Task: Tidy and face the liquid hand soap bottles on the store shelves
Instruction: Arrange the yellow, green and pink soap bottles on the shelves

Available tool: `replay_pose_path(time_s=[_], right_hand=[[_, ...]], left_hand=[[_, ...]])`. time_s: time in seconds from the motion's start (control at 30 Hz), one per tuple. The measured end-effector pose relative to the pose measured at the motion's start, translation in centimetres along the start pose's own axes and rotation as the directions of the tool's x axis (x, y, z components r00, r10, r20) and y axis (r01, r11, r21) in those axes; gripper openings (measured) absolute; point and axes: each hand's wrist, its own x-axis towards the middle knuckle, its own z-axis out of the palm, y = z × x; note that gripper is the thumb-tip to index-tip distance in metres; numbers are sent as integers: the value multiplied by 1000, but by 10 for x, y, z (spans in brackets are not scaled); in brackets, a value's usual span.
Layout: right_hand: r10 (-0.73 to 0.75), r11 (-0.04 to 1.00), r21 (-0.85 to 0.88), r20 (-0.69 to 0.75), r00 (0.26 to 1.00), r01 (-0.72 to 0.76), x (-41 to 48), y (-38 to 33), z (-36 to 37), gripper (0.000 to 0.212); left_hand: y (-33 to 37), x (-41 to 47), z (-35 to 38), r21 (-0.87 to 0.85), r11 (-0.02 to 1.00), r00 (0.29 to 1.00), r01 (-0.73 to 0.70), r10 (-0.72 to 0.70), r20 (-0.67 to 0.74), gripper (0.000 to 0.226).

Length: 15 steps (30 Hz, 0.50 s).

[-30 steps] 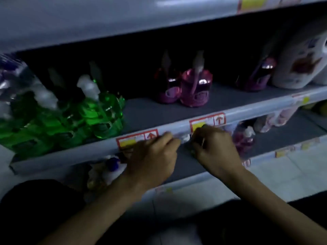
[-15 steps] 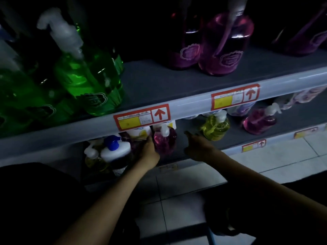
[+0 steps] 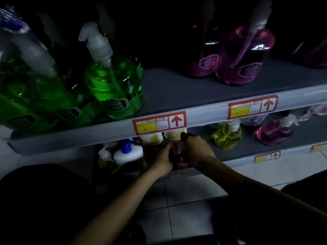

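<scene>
- On the lower grey shelf (image 3: 251, 151), at its front edge: small round pink clear-plastic pump bottle (image 3: 177, 156), held btwn both hands.
- Left hand (image 3: 163, 160) wraps the bottle's left side, fingers curled on it; right hand (image 3: 197, 150) closed over its top & right side, w/ the pale pump poking out btwn the fingers.
- Bottle stands about upright, long axis vertical; which way the nozzle points – can't tell, mostly covered & dim.
- Glossy see-through body, pink liquid inside; label not readable.
- Just left of it: white opaque bottle w/ blue cap (image 3: 128, 152), plus a pale yellow pump bottle (image 3: 106, 160).
- Well to the right, same shelf: yellow clear pump bottle (image 3: 228, 136) & another pink pump bottle (image 3: 276, 131), upright, apart from each other.
- Upper shelf: big green transparent pump bottles (image 3: 113, 85) left, large pink ones (image 3: 244, 57) right.
- Red-framed price tags w/ up arrows (image 3: 159, 122) on the shelf rail.
</scene>
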Motion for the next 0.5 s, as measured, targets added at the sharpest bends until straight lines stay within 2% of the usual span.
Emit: replay_pose_path(time_s=[0.07,0.17,0.3,0.4,0.5], right_hand=[[-66,996,-65,-37,997,64,-12,3,-8,55],[-155,988,-54,-159,975,148,-34,7,-28,46],[-212,913,285,-276,938,291,-78,4,-66,17],[-165,835,452,-338,927,313,-108,-1,-98,28],[-132,737,581,-377,917,345,-114,-2,-129,28]], left_hand=[[-1,-5,-5,-44,999,997,22,-19,71,75],[8,-19,-15,-145,989,974,-31,62,216,77],[15,-42,-29,-170,983,897,-70,136,420,81],[40,-68,-40,-294,956,809,-12,182,559,71],[71,-96,-50,-566,824,753,11,366,547,63]])
